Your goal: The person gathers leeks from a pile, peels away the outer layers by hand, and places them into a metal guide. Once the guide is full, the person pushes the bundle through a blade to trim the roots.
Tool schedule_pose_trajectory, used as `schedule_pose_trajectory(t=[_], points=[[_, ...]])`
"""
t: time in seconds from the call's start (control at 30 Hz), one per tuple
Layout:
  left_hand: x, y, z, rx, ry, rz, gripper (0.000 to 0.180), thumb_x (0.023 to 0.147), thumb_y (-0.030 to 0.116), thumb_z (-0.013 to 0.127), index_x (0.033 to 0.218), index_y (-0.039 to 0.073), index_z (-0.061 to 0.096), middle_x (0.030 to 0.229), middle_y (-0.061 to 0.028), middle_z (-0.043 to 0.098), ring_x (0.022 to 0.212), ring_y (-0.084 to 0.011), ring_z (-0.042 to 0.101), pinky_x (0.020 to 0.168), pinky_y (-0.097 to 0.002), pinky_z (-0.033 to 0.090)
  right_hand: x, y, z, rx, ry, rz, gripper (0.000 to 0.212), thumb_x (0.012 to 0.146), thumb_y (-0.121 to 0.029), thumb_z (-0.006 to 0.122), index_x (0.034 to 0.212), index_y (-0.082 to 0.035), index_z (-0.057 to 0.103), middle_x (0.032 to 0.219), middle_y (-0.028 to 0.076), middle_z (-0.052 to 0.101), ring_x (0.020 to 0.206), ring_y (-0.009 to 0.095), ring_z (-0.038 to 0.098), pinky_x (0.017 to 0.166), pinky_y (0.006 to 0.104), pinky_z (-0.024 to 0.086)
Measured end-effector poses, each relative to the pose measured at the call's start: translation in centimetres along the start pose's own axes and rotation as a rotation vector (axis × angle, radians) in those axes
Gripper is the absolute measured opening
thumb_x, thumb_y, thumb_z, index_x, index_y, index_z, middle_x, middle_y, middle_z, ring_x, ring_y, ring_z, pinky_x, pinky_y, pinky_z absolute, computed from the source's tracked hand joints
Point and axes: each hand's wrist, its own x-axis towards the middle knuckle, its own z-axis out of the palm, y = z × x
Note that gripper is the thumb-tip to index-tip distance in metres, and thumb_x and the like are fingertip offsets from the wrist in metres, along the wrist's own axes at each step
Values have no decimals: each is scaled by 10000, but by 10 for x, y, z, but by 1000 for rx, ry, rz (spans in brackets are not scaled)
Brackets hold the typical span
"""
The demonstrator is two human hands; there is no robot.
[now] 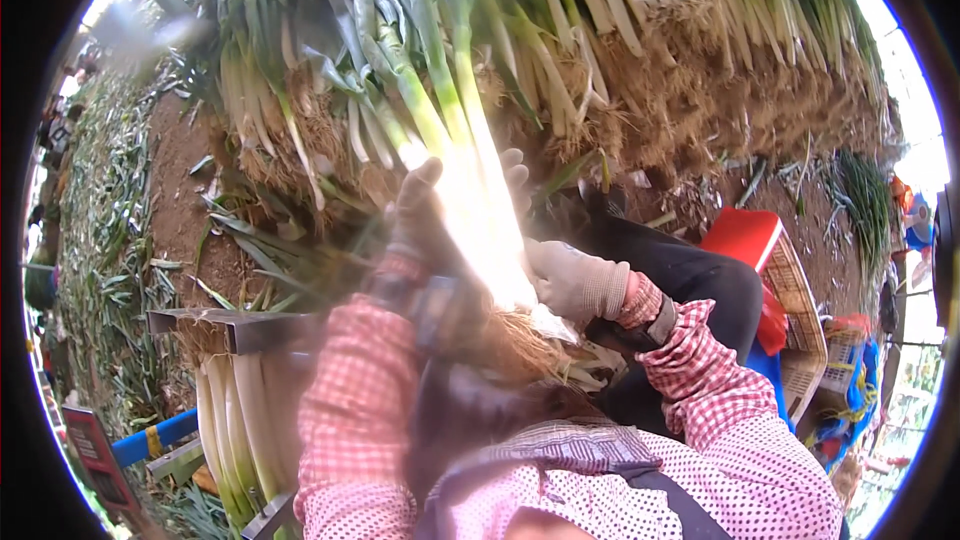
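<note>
A bunch of long green onions [470,175] slants across the middle, green tops pointing away and brown roots [525,340] toward my lap. Bright light washes out the white stalks. My gloved left hand [415,202] is wrapped around the bunch from beneath, its thumb on the left side and fingertips showing on the right. Close to the root end, my gloved right hand [578,282] is closed on the stalks from the right; its fingertips are partly hidden. My left forearm is blurred.
More green onions with earthy roots [700,80] lie heaped across the far side. At lower left, a metal stand [235,330] has thick white stalks [240,430] beside it. A red item [740,235] and a woven plastic basket [800,310] are at right. Leaf scraps [110,270] litter the ground.
</note>
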Motion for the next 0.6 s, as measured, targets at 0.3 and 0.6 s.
schedule_pose_trajectory(t=[0.3, 0.6], points=[[18, -14, -11, 205, 39, -25, 616, 797, 363, 641, 1199, -73, 475, 1028, -165, 616, 889, -295, 626, 842, -416, 532, -90, -1, 58, -232, 519, 15, 309, 884, -212, 564, 1147, -52, 535, 871, 207, 663, 800, 355, 662, 706, 438, 517], [50, -6, -44, 659, 616, 233, 407, 773, 63, 704, 1097, -94, 515, 854, -183, 648, 682, -292, 654, 624, -400, 589, -145, 21, 0, -540, 339, 156, 811, 720, -391, 774, 1355, -31, 422, 1312, 234, 471, 1111, 359, 568, 881, 387, 491]])
